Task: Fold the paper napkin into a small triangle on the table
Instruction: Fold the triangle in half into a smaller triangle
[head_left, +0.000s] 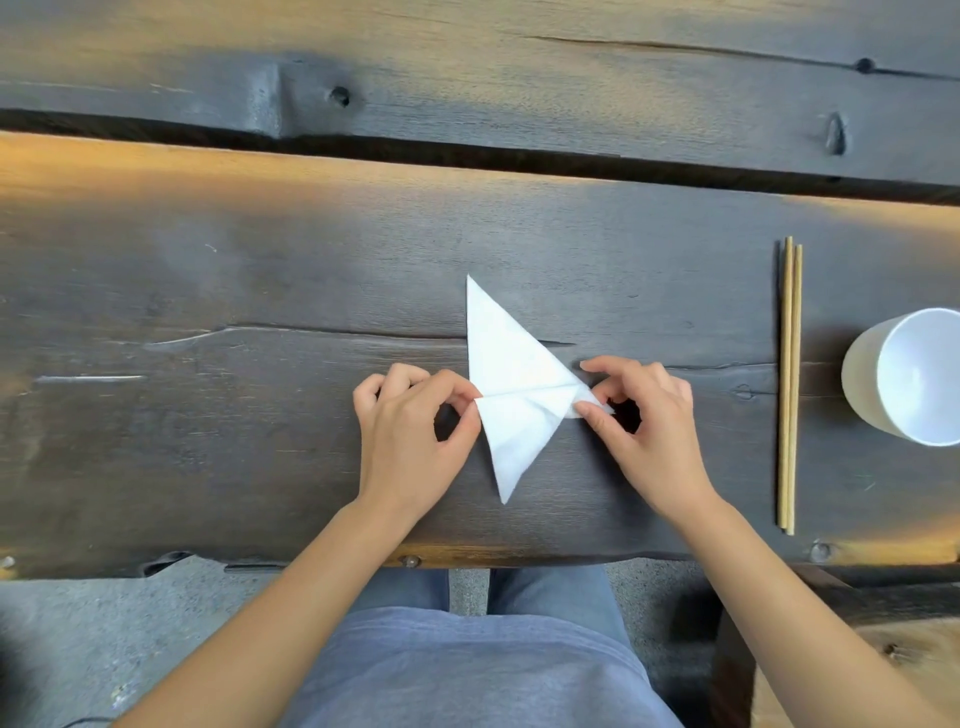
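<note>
A white paper napkin (511, 379) lies on the dark wooden table (234, 291), folded into a long pointed shape with one tip far from me and one tip near me. A crease runs across its middle. My left hand (410, 441) pinches the napkin's left corner at the crease between thumb and forefinger. My right hand (644, 421) pinches the right corner, where a small flap of paper sticks out under the fingers.
A pair of wooden chopsticks (789, 384) lies lengthwise to the right of my hands. A white cup (909, 376) stands beyond them at the right edge. A dark gap (467, 150) splits the table's planks at the back. The table's near edge (519, 558) is just above my lap.
</note>
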